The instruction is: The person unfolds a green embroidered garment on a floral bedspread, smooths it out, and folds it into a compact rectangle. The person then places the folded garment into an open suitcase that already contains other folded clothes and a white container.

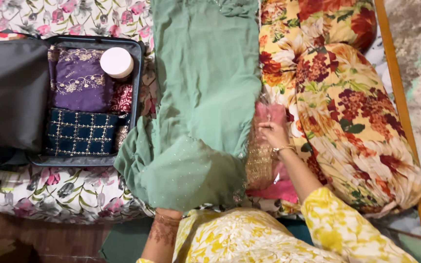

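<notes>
Green dotted fabric, a long soft garment [198, 112], lies spread down the flowered bedsheet [59, 195], its near end folded over into a thick flap just above my left hand [167, 216]. I cannot tell whether that hand is open or closed, since the cloth hides the fingers and only the wrist shows. My right hand [273, 135] rests to the right of the green cloth, fingers pinched on a pink garment with gold trim in a clear wrapper [268, 160]. Left of both hands, the open dark suitcase [140, 63] already holds a purple embroidered cloth [76, 80], a navy cloth with gold grid stitching [79, 131] and a round white lidded jar [116, 62]. I judge the packing partly done: the green piece is half folded and, like the pink one, not yet in the case. Right of my right hand lie floral bolster pillows [352, 117].
</notes>
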